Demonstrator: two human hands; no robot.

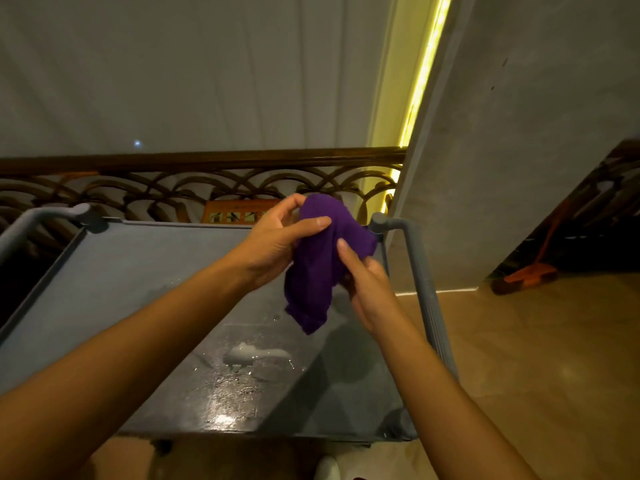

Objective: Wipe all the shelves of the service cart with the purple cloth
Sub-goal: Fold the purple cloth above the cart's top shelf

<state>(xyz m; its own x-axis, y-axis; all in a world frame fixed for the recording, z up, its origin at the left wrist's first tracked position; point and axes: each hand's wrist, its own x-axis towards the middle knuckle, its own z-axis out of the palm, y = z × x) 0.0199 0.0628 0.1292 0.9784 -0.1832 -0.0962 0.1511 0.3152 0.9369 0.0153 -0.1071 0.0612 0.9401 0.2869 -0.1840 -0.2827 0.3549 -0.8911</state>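
A purple cloth (317, 261) hangs bunched in the air above the far right part of the grey service cart's top shelf (121, 271). My left hand (277, 237) grips the cloth's upper part, thumb pressed on its front. My right hand (367, 282) holds the cloth from the right side, its index finger laid against the fabric. The near half of the shelf is wet and shiny, with a white foamy blob (256, 355) on it. Lower shelves are hidden under the top one.
Grey cart handles rise at the far left (45, 216) and along the right side (419, 271). A dark wooden railing (207, 174) runs behind the cart. A wall stands to the right, with an orange broom (533, 268) on the tan floor beyond.
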